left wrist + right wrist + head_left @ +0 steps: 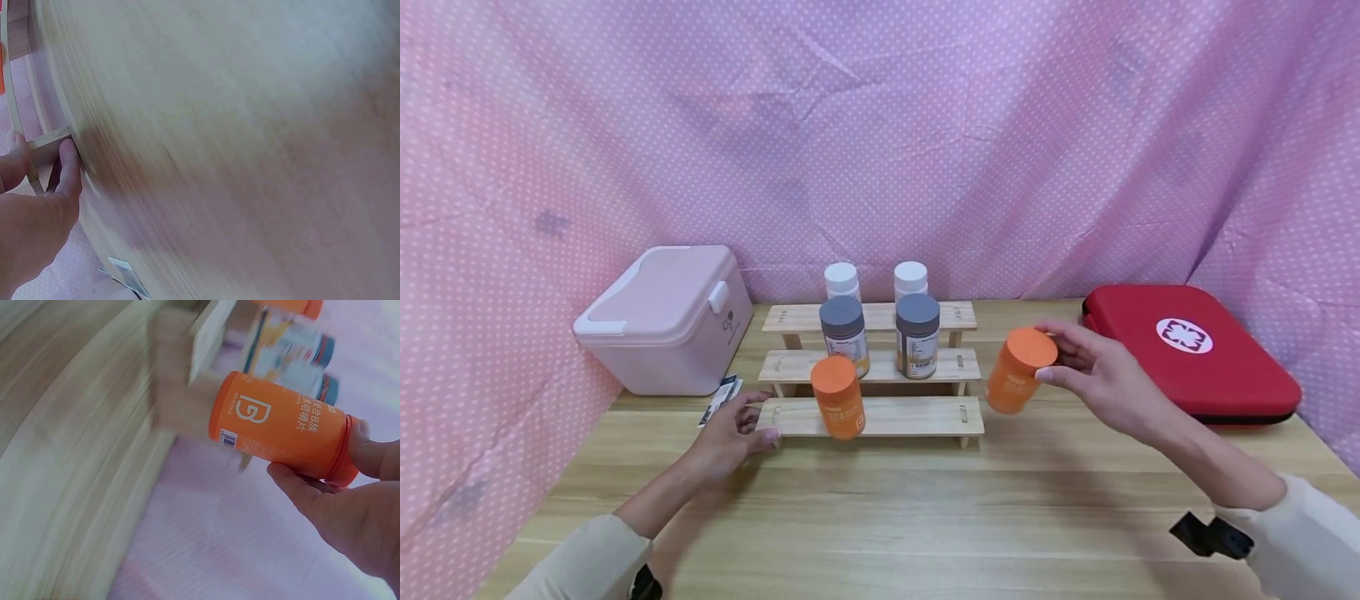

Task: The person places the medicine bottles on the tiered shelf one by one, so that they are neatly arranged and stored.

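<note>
My right hand (1097, 375) grips an orange bottle (1017, 375) near its lid, in the air just right of a three-step wooden rack (910, 417). The right wrist view shows the bottle (278, 428) tilted, its printed label and barcode visible. My left hand (730, 437) holds the left end of the rack's lowest step; in the left wrist view its thumb and fingers (72, 172) pinch the end by the leg. Another orange bottle (838, 400) stands on the lowest step. Two grey-lidded bottles (917, 337) stand on the middle step, two white bottles (911, 282) on the top one.
A pale pink lidded box (662, 325) sits at the left, with a small printed card (721, 400) beside it. On the right lies a red case (1195, 350) with a white emblem. A pink dotted cloth (880, 150) hangs behind the wooden table (880, 517).
</note>
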Demonstrator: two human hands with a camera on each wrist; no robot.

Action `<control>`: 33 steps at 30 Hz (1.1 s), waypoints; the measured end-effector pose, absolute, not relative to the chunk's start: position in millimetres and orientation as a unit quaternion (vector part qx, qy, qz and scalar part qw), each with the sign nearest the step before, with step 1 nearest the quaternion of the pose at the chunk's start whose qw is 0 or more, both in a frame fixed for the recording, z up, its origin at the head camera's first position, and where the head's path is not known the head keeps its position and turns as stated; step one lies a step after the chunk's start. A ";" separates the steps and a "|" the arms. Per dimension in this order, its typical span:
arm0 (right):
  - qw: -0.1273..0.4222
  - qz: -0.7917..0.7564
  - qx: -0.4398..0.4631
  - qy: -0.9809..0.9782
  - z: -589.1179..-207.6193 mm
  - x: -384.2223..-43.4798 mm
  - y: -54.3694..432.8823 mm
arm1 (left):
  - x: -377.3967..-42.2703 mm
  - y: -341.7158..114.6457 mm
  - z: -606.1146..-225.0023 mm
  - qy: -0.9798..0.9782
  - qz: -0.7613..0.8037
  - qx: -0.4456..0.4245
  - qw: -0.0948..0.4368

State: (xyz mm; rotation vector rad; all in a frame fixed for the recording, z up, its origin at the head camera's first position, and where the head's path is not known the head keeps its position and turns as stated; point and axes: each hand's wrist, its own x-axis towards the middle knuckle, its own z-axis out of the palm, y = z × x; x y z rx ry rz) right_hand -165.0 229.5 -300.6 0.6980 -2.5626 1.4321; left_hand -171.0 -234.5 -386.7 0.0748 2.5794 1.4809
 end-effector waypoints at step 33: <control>-0.027 0.506 0.237 -0.829 -316.5 -171.8 124.3 | -170.7 -233.7 -388.0 0.853 0.513 0.010 0.096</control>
